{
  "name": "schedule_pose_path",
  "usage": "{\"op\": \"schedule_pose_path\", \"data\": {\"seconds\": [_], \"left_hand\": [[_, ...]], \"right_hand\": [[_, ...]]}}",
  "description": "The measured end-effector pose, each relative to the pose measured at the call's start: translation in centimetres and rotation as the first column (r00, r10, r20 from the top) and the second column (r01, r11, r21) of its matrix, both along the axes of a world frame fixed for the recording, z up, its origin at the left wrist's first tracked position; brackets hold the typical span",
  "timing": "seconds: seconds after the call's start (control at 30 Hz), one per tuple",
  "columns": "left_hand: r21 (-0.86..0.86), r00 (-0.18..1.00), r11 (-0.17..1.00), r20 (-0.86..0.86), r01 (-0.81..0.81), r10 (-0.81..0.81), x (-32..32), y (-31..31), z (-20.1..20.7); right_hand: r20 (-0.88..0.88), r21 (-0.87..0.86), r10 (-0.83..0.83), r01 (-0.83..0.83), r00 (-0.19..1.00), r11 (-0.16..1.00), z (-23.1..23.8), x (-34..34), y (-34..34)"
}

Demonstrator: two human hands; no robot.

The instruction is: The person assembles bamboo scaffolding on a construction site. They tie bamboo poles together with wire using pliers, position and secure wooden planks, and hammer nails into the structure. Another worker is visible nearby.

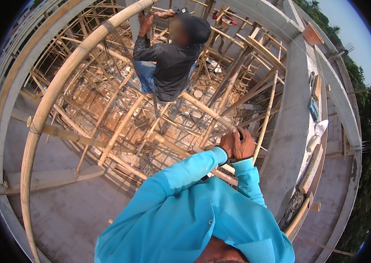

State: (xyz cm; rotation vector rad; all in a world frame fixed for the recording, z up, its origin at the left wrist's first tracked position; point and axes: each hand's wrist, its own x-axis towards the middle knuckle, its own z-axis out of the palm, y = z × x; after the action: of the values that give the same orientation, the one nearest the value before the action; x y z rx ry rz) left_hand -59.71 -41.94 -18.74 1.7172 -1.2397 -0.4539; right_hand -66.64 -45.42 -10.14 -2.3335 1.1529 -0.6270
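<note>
My left hand (pixel 227 144) and my right hand (pixel 244 145) are pressed side by side, closed at a bamboo pole (pixel 203 108). The pole slants down from the co-worker's seat to my hands, which hide its near end. My fingertips are partly hidden under the hands. Both forearms are in turquoise sleeves with dark cuffs. Ahead of me a person in a dark jacket and cap (pixel 168 65) straddles the bamboo, hands raised to a thick curved-looking bamboo pole (pixel 63 76) that sweeps down the left side.
At right, a concrete beam (pixel 288 109) carries a trowel (pixel 318 133), a blue-handled tool (pixel 313 109), a wooden block (pixel 317 87) and an orange tub (pixel 312 34). Below, bamboo scaffolding crosses over rubble-strewn ground (pixel 168 131). A grey slab (pixel 67 219) lies at lower left.
</note>
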Motion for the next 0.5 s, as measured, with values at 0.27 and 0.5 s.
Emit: {"op": "schedule_pose_path", "data": {"seconds": [0.27,0.5], "left_hand": [[0.085,0.968,0.994,-0.237,-0.062,0.081,0.0,1.0,3.9],[-0.008,0.810,0.915,-0.468,-0.403,0.352,3.5,3.2,3.6]], "right_hand": [[0.633,0.487,-0.264,-0.110,0.728,0.866,-1.1,-0.9,-1.1],[0.245,0.435,0.081,-0.184,0.966,0.882,-2.0,0.7,-2.2]]}}
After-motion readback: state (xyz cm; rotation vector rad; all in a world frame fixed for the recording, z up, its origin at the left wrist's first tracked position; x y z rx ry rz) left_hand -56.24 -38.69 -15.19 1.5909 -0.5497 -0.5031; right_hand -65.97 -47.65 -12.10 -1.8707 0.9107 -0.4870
